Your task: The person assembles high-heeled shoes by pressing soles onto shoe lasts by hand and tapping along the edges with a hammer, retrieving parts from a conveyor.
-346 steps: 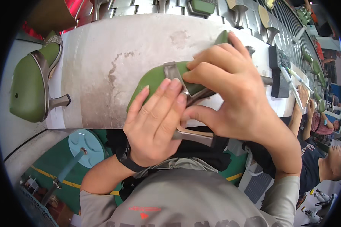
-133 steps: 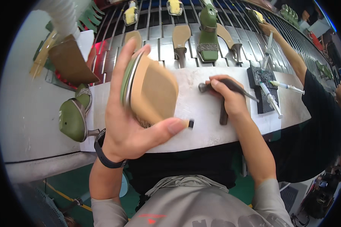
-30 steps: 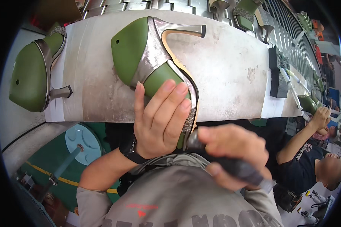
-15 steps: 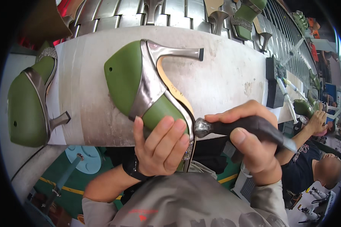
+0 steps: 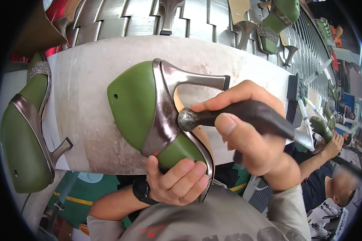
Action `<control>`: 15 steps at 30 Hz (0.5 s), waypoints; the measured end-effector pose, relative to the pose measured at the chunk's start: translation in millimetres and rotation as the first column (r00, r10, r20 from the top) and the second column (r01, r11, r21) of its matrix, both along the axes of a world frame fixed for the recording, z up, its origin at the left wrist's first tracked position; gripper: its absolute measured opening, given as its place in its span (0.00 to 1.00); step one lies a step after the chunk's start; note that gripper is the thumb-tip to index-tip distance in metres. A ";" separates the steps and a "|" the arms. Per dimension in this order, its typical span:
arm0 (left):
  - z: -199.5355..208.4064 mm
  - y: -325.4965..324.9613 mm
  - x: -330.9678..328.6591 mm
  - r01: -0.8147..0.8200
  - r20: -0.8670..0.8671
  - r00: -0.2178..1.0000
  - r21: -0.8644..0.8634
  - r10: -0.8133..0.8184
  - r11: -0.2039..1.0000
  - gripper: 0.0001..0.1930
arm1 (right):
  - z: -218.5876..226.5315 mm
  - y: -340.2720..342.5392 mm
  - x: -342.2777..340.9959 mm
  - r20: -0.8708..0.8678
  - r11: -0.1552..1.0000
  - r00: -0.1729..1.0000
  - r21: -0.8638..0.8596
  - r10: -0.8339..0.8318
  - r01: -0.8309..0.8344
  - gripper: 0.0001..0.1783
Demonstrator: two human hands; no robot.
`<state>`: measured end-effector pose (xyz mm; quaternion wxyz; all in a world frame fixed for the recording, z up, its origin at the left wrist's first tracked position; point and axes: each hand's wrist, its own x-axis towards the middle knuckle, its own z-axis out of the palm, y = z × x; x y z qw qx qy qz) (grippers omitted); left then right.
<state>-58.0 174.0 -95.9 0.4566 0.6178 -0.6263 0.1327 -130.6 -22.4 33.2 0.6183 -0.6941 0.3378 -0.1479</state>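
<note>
Two hands on one green high-heeled shoe (image 5: 149, 116), held sole-side out just above the grey counter (image 5: 84, 80). Left hand (image 5: 177, 180) wraps the toe end from below, fingers closed around it. Right hand (image 5: 249, 136) is closed on a dark-handled hammer (image 5: 245, 116), rounded metal head touching the metallic strap at the arch, near the silver heel. For clean work: keep the left grip firm so the shoe can't twist, keep strikes short and square on the seam, keep left fingertips clear of the head. A second green shoe (image 5: 24, 140) lies on the counter's left edge. No bins or boxes visible; a slatted rack (image 5: 213, 16) behind the counter carries more shoes and loose heels. Another person sits at lower right.
</note>
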 end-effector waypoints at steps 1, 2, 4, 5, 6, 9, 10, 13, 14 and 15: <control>1.0 -1.1 0.0 0.014 0.014 1.000 -0.017 -0.013 1.000 0.14 | -9.0 4.3 -1.3 0.087 0.998 0.996 -0.058 -0.019 0.024 0.15; 2.1 0.4 1.0 0.015 0.022 1.000 -0.012 -0.015 1.000 0.14 | -4.9 6.9 2.7 0.057 0.998 0.998 -0.058 -0.032 0.035 0.15; 4.5 1.2 3.4 -0.005 -0.010 1.000 0.003 0.005 1.000 0.14 | -4.6 11.7 14.2 0.069 0.994 0.995 -0.070 -0.073 0.078 0.14; 4.5 0.0 5.4 -0.003 0.003 1.000 -0.001 0.003 1.000 0.14 | -8.6 10.6 21.2 0.110 0.990 0.989 -0.087 -0.101 0.111 0.13; 4.6 -1.1 7.7 -0.001 0.002 1.000 0.017 0.001 1.000 0.15 | -7.1 7.6 22.9 0.099 0.990 0.992 -0.106 -0.081 0.092 0.13; 6.6 1.4 11.0 -0.020 -0.010 1.000 0.037 0.021 0.999 0.17 | -14.0 -2.8 13.8 0.387 0.928 0.922 -0.352 0.024 0.124 0.15; 6.3 3.5 18.6 0.024 0.065 0.997 0.061 -0.028 0.998 0.26 | -8.1 -4.3 7.4 0.409 0.930 0.912 -0.346 0.035 0.120 0.16; 7.3 2.2 12.9 0.024 0.067 0.997 0.066 -0.028 0.998 0.26 | 5.9 -8.9 -6.5 0.362 0.982 0.914 0.037 -0.185 0.184 0.15; 7.5 1.0 10.4 0.005 -0.008 1.000 0.044 -0.004 0.999 0.17 | -1.7 -2.5 -0.3 0.271 0.981 0.945 -0.003 -0.185 0.193 0.16; 7.3 2.2 10.8 -0.005 -0.007 1.000 0.041 0.006 0.999 0.17 | -4.4 -0.5 4.3 0.237 0.975 0.946 0.029 -0.222 0.221 0.16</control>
